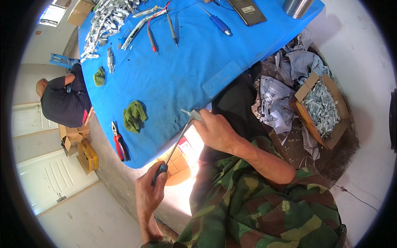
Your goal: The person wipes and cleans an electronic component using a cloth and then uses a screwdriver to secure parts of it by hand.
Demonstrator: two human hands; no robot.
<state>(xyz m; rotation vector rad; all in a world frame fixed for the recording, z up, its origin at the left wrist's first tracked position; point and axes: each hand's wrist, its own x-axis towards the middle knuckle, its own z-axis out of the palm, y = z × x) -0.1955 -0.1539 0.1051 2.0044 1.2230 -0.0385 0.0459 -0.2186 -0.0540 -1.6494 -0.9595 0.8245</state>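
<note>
The person's left hand [149, 193] is closed around the dark handle of a long screwdriver [175, 145], whose shaft runs up and to the right to a small grey metal part [192, 114]. The right hand [215, 131] pinches that part between its fingers, just off the near edge of the blue table [182, 74]. Near that edge lie a green rag [134, 115] and red-handled pliers [118, 142]; a second, smaller green rag [99, 77] sits farther up. At the table's far end is a heap of silvery metal pieces [105, 20], loose on the cloth rather than in anything, with probe-like tools, a blue-handled screwdriver [219, 22], a dark phone [247, 10] and a steel cup [297, 7] (its contents cannot be seen from here). On the floor to the right an open cardboard box [310, 84] holds more silvery metal pieces, with crumpled plastic bags [277, 99] beside it. Another person [62, 99] crouches by the table's left side near small cardboard boxes [74, 136].
</note>
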